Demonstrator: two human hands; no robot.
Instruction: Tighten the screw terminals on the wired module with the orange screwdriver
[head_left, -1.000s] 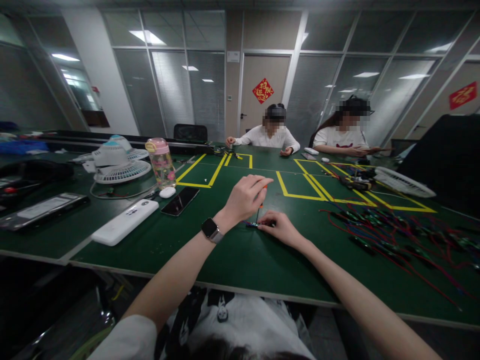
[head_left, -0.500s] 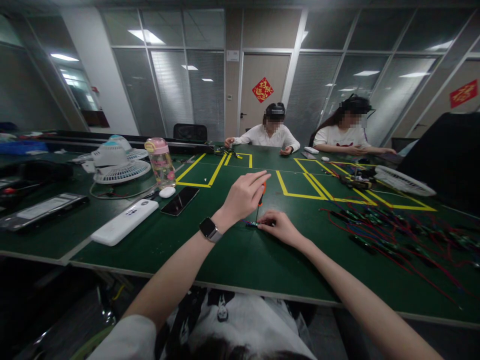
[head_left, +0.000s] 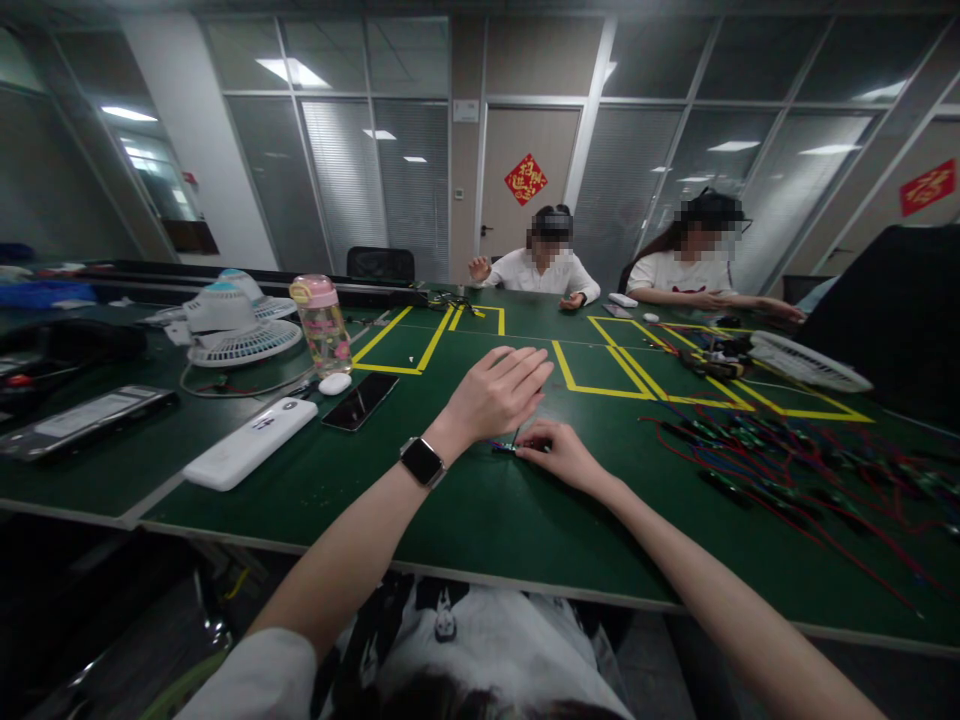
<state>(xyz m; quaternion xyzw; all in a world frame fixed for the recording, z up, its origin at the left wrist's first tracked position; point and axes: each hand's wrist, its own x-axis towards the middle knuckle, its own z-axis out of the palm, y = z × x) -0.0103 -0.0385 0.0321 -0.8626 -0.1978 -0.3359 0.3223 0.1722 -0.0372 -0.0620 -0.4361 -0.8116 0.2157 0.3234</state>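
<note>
My left hand (head_left: 496, 392), with a smartwatch on its wrist, hovers over the green table (head_left: 480, 520). Its fingers are stretched forward across the top of a small screwdriver, whose thin shaft (head_left: 517, 436) stands upright beneath the palm; the orange handle is hidden. My right hand (head_left: 561, 455) rests on the table just to the right. Its fingertips pinch a small dark component (head_left: 504, 449) with purple and blue bits, under the screwdriver tip.
A white power bank (head_left: 251, 442), black phone (head_left: 360, 401), pink-capped bottle (head_left: 322, 325) and white fan (head_left: 232, 330) lie to the left. Several red-wired parts (head_left: 787, 450) spread out at right. Yellow tape outlines (head_left: 592, 375) mark the table. Two other people sit opposite.
My left hand's fingers have spread forward over the screwdriver, now hiding its orange handle. My right hand has stayed on the component. A person opposite raised a hand.
</note>
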